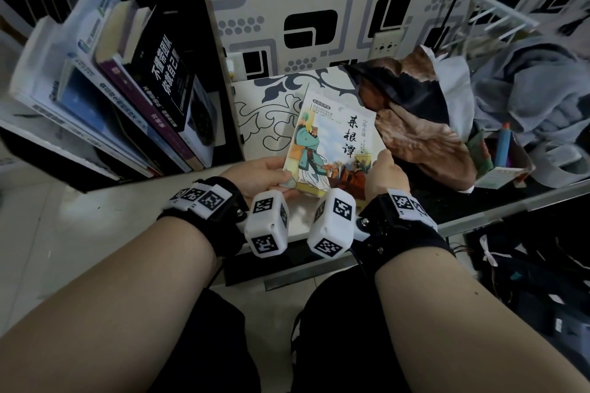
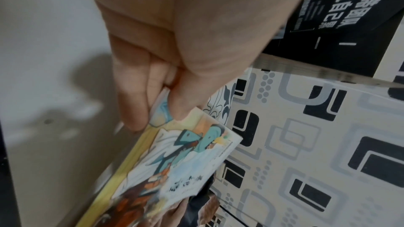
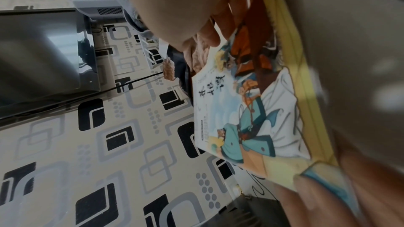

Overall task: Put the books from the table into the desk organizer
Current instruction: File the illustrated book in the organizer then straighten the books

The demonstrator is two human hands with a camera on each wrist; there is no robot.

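Book (image 1: 332, 143) is held above the tabletop (image 1: 274, 118) by its near corners: the left hand (image 1: 255, 174) pinches one, the right hand (image 1: 388, 175) grips the other, likely steadying it for transfer to the organizer (image 1: 198, 51) at left, already book-filled.

Crumpled brown cloth (image 1: 415, 124) lies near grey clothing (image 1: 526, 89).

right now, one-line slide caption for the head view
Both hands, left hand and right hand, hold an illustrated book beside the desk organizer.
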